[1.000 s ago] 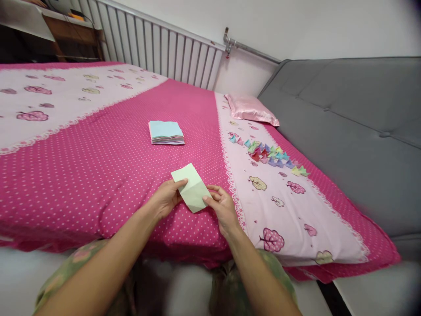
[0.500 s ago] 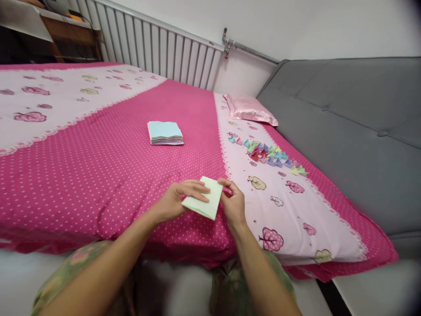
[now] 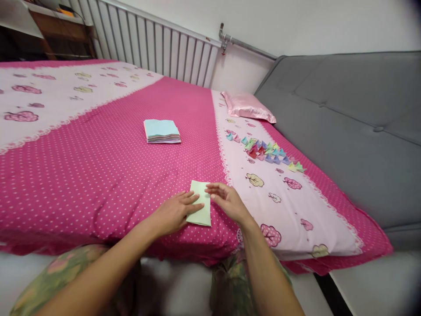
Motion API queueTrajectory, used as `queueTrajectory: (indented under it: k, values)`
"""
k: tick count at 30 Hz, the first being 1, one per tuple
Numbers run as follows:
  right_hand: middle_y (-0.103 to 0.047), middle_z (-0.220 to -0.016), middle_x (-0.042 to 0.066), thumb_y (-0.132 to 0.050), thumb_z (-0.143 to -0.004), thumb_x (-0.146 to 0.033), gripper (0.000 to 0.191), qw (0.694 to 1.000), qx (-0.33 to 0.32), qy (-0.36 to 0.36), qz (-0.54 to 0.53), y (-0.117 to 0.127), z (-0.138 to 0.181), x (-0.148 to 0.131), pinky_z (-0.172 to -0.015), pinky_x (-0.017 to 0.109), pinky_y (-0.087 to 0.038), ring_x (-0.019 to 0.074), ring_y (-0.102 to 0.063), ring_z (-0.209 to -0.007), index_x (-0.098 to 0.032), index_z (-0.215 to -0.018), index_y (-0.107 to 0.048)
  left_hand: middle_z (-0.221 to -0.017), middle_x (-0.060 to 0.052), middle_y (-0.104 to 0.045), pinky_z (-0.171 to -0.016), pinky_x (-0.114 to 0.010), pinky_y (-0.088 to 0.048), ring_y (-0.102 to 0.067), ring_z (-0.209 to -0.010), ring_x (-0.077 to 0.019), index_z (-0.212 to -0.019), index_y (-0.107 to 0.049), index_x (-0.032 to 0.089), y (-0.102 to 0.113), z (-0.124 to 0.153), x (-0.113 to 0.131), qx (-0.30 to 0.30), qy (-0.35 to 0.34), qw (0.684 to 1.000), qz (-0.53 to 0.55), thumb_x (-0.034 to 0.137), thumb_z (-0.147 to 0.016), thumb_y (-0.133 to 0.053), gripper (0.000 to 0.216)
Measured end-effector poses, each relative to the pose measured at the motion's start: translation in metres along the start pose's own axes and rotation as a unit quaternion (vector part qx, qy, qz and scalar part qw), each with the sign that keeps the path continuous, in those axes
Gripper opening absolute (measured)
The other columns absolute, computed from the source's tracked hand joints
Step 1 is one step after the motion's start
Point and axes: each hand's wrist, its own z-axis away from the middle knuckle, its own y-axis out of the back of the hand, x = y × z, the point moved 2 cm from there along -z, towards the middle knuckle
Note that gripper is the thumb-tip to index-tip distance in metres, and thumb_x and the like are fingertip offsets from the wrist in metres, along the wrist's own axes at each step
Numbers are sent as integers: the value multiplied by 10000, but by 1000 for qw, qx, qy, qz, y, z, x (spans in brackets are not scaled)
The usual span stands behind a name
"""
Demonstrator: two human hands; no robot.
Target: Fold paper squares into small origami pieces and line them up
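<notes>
A pale green sheet of folded paper [image 3: 203, 213] lies on the pink dotted bedspread [image 3: 125, 184] near the bed's front edge. My left hand [image 3: 176, 213] rests on its left side, fingers stretched flat across the paper. At the right edge, my right hand [image 3: 228, 202] hovers or lightly touches with its fingers slightly bent and the thumb apart; whether it touches the paper I cannot tell. Further back sits a stack of square coloured paper [image 3: 162, 128] with a light blue sheet on top. Several small folded paper pieces [image 3: 268, 151] in many colours stand in a cluster to the right.
A pink satin pillow [image 3: 248, 106] lies at the back right. The grey padded headboard [image 3: 342, 96] runs along the right side. Behind the bed are a white radiator [image 3: 158, 44] and a pipe [image 3: 246, 45]. A wooden desk [image 3: 62, 26] stands at the far left.
The green paper has gone from tilted between both hands to lying on the bedspread, and looks narrower. My left hand has flattened onto it; my right hand's fingers have loosened from its edge.
</notes>
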Motion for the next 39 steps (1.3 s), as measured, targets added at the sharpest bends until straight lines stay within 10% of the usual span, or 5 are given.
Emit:
queueTrajectory:
  k: [10, 22, 30, 35, 39]
  values:
    - [-652, -886, 59, -390, -617, 30, 416, 985, -50, -8, 166, 1, 3, 11, -739, 283, -472, 137, -596, -791, -142, -913, -626, -1164, -125, -575, -881, -332, -449, -564, -1030, -214, -1064, -613, 179, 4, 4, -11, 89, 30, 995, 44, 204, -832, -444, 288]
    - [-588, -594, -31, -583, -685, -230, 161, 970, -38, -53, 232, 2, 5, 4, -514, 211, -344, 115, -499, -544, -156, -800, -667, -1008, -100, -620, -833, -338, -444, -573, -926, -217, -853, -696, 163, -3, -10, -11, 196, 181, 957, 112, 303, -818, -480, 260]
    - [-602, -559, 9, -527, -769, -383, 270, 919, 117, -82, 366, -11, -3, 10, -518, 246, -297, 150, -528, -542, -179, -606, -596, -819, -88, -595, -762, -347, -436, -554, -833, -226, -637, -576, 155, -5, -19, -7, 235, 263, 934, 49, 338, -795, -495, 255]
    - [-632, -654, 32, -544, -769, -355, 167, 897, 158, -105, 400, -20, -1, 13, -581, 280, -353, 187, -569, -624, -191, -783, -573, -774, -89, -580, -705, -374, -438, -549, -794, -250, -778, -547, 151, -4, -21, 0, 224, 290, 930, -17, 332, -795, -488, 191]
    - [-627, -840, 100, -514, -796, -314, 289, 872, 175, -116, 442, -30, 4, 4, -679, 331, -404, 237, -579, -786, -147, -1032, -511, -1116, -165, -569, -871, -423, -410, -498, -1072, -286, -1029, -530, 117, -11, -24, -1, 238, 226, 944, -28, 261, -824, -460, 260]
